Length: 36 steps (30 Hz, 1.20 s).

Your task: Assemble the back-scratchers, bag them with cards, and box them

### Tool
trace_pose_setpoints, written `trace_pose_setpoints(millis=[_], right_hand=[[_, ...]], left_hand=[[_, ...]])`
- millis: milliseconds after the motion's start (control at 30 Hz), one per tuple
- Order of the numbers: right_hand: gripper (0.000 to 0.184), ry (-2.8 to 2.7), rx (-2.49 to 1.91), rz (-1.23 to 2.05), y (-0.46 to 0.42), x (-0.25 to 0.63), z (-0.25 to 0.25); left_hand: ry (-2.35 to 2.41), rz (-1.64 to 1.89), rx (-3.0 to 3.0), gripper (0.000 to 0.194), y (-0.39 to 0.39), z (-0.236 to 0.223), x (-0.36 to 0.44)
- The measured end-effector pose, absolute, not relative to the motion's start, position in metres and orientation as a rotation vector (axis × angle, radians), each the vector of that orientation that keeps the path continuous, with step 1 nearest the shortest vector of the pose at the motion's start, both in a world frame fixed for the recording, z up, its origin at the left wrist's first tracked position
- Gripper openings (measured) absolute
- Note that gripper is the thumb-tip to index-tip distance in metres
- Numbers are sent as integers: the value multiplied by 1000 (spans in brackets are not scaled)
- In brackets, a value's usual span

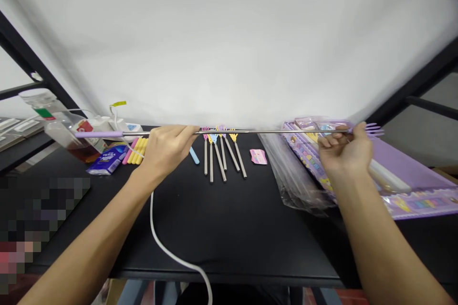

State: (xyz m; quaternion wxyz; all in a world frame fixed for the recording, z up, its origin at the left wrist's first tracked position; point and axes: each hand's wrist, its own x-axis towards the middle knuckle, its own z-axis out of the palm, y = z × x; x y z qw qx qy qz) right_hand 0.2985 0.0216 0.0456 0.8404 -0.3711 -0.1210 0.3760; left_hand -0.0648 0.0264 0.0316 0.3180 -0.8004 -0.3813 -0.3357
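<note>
- the scratcher (250,131) is held crosswise above the desk (243,228), its thin rod extended between both hands.
- the rod is grasped by the left hand (167,147) near the lilac handle (100,134); part of the finger contact is hidden.
- the base of the claw (374,129) is gripped by the right hand (347,150), with the prongs projecting outward.
- any force is best applied along the rod's axis, so that bending is avoided.
- the prongs are best left unsqueezed.
- contact with the bottle (59,131) and the box (411,157) should be avoided.
- shorter scratchers (211,164) are laid out on the desk.
</note>
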Motion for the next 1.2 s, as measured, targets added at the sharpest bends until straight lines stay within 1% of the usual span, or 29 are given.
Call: trace_pose_setpoints(millis=[67,100,167,233,333,400,500,533,600,667,733,833,933,1033,1200], right_hand=[[52,-266,-777,847,20,273,39],[48,-325,-775,900,17,257,34],[41,-486,-776,1054,11,224,26],[40,-672,-769,1151,7,204,22],[34,-615,-747,1063,9,216,25],[37,-465,-725,949,16,239,31],[40,-420,-750,894,20,251,33],[39,-443,-760,908,18,244,31],[37,-610,-781,1044,11,220,26],[40,-782,-764,1139,5,199,22],[39,-810,-764,1087,4,193,21],[33,-668,-752,987,12,213,25],[37,-598,-767,970,18,236,27],[42,-706,-809,990,15,236,25],[38,-1046,-911,1076,6,218,18]], left_hand=[[-929,-911,-2093,14,24,32,-52],[-887,-915,-2091,15,22,32,-45],[-820,-876,-2105,19,17,32,-32],[-800,-854,-2112,22,14,32,-27],[-828,-807,-2153,25,14,34,-41],[-877,-770,-2164,27,18,36,-56],[-910,-746,-2148,30,22,38,-63],[-882,-739,-2159,32,22,38,-58],[-834,-718,-2173,33,20,36,-43],[-814,-726,-2168,35,16,32,-30],[-823,-747,-2182,33,14,30,-28],[-872,-734,-2206,31,17,29,-46],[-888,-717,-2205,31,21,32,-64],[-854,-735,-2210,30,21,35,-65],[-785,-680,-2287,35,14,32,-50]])
